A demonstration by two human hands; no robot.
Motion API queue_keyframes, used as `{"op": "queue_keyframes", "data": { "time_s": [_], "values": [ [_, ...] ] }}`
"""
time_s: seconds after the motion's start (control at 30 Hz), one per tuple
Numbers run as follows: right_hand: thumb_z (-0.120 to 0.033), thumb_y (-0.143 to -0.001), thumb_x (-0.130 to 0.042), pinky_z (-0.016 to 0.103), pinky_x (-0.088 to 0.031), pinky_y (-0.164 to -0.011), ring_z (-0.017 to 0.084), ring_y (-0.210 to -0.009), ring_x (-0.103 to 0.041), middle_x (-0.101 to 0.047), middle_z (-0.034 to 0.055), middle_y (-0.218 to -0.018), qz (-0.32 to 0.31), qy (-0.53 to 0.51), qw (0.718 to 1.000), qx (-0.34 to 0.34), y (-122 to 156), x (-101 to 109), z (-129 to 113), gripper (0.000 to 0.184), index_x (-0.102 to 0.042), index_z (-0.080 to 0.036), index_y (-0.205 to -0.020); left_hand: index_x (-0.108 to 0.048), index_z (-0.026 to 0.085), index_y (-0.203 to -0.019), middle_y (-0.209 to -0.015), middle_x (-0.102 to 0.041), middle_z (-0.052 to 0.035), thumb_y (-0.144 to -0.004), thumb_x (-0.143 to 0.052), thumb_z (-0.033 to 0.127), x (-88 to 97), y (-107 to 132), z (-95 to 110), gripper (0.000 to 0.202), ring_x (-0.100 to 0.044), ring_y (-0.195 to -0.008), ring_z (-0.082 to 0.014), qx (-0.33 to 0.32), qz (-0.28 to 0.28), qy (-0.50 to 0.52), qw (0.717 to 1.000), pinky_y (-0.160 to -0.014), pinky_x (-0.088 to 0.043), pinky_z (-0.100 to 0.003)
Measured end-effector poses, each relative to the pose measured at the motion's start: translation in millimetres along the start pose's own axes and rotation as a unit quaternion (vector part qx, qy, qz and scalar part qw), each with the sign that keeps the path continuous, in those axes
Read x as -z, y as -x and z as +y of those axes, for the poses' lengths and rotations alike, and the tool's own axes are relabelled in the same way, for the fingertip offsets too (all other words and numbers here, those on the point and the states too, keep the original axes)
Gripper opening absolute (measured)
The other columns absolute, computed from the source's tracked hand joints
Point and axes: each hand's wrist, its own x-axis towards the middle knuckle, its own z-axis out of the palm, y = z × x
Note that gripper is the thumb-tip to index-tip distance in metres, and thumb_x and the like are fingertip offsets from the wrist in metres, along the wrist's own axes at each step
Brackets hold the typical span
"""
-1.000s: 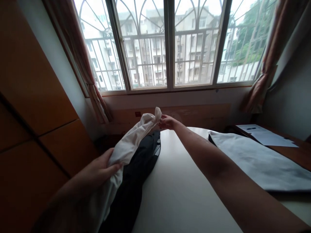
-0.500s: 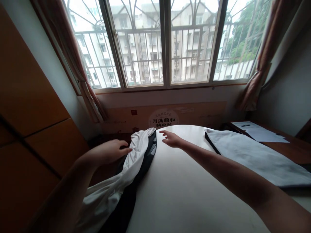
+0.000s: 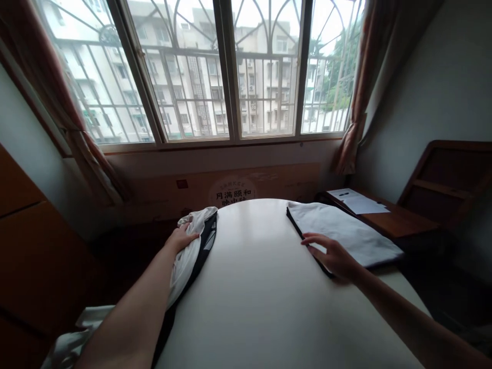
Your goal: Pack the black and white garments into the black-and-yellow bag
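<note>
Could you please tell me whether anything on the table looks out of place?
The rumpled white cloth at left looks untidy: bunched on the black cloth and hanging past the edge of the table, unlike the flat white cloth at right. No spill or damage shows.

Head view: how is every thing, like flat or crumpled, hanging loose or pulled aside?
White cloth: crumpled, on the black cloth
Black cloth: partly covered
Right cloth: lying flat on the table
Left hand: on the white cloth, grip unclear
Right hand: open, at the right cloth's edge
Curtains: gathered aside
Papers: flat
</note>
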Motion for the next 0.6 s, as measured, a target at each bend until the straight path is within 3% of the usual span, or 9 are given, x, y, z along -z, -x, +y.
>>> {"op": "queue_keyframes", "data": {
  "time_s": [0.1, 0.17, 0.27, 0.33, 0.5, 0.53, 0.6],
  "values": [
    [-0.037, -0.092, -0.051, 0.047, -0.046, -0.111, 0.026, -0.124, -0.062, -0.07, 0.0101, -0.125, 0.143, -0.012, 0.988, -0.049, 1.3, 22.8, 42.1, 0.032, -0.071, -0.021, -0.112, -0.051, 0.013, -0.146, -0.142, -0.056, -0.0187, -0.08, -0.067, 0.047, 4.2, -3.1, 6.3, 0.076, -0.053, -0.133, -0.0341, -0.02, -0.01, -0.008, 1.0, -0.11, -0.041, -0.036],
    [-0.038, -0.092, -0.049, 0.046, -0.046, -0.112, 0.026, -0.125, -0.061, -0.069, 0.0117, -0.128, 0.169, 0.015, 0.984, -0.062, 2.7, 23.7, 59.9, 0.039, -0.068, -0.017, -0.12, -0.052, 0.014, -0.145, -0.141, -0.058, -0.017, -0.079, -0.065, 0.046, 5.6, -3.8, 9.9, 0.074, -0.053, -0.133, -0.0334, -0.025, -0.013, -0.013, 1.0, -0.11, -0.04, -0.035],
    [-0.039, -0.092, -0.047, 0.044, -0.04, -0.117, 0.027, -0.135, -0.053, -0.059, 0.0154, -0.142, 0.087, 0.098, 0.989, -0.065, 5.6, 9.3, 69.6, 0.055, -0.057, -0.01, -0.138, -0.052, 0.015, -0.145, -0.14, -0.058, -0.017, -0.08, -0.064, 0.045, 1.8, -3.0, 13.4, 0.073, -0.054, -0.132, -0.0334, -0.015, -0.02, -0.021, 0.999, -0.109, -0.042, -0.035],
    [-0.041, -0.092, -0.048, 0.046, -0.034, -0.121, 0.03, -0.142, -0.044, -0.051, 0.0179, -0.15, 0.014, 0.173, 0.982, -0.08, 6.9, -2.9, 68.5, 0.065, -0.049, -0.005, -0.146, -0.049, 0.014, -0.148, -0.143, -0.054, -0.0204, -0.081, -0.063, 0.048, -2.5, -2.3, 15.4, 0.076, -0.052, -0.133, -0.0375, 0.011, -0.025, -0.029, 0.999, -0.108, -0.042, -0.041],
    [-0.047, -0.096, -0.045, 0.05, -0.022, -0.124, 0.034, -0.15, -0.03, -0.04, 0.0164, -0.158, -0.089, 0.301, 0.942, -0.123, 5.4, -14.5, 59.4, 0.07, -0.043, -0.005, -0.151, -0.036, 0.011, -0.154, -0.159, -0.027, -0.0309, -0.086, -0.059, 0.057, -0.3, 1.9, 26.1, 0.085, -0.044, -0.135, -0.0507, 0.084, -0.023, -0.036, 0.996, -0.102, -0.043, -0.056],
    [-0.045, -0.097, -0.043, 0.049, -0.022, -0.124, 0.032, -0.15, -0.03, -0.039, 0.0155, -0.158, -0.096, 0.308, 0.938, -0.127, 4.8, -13.7, 58.0, 0.067, -0.043, -0.006, -0.152, -0.035, 0.009, -0.154, -0.159, -0.026, -0.0324, -0.088, -0.056, 0.058, 4.9, 4.4, 28.8, 0.084, -0.045, -0.134, -0.0506, 0.093, -0.022, -0.033, 0.995, -0.1, -0.044, -0.057],
    [-0.04, -0.099, -0.041, 0.048, -0.023, -0.124, 0.031, -0.15, -0.031, -0.04, 0.0144, -0.158, -0.103, 0.316, 0.934, -0.13, 4.2, -11.2, 56.2, 0.062, -0.044, -0.007, -0.151, -0.04, 0.003, -0.149, -0.15, -0.04, -0.035, -0.092, -0.05, 0.057, 20.9, 13.1, 32.8, 0.079, -0.055, -0.125, -0.048, 0.072, -0.012, -0.012, 0.997, -0.094, -0.048, -0.054]
  ]
}}
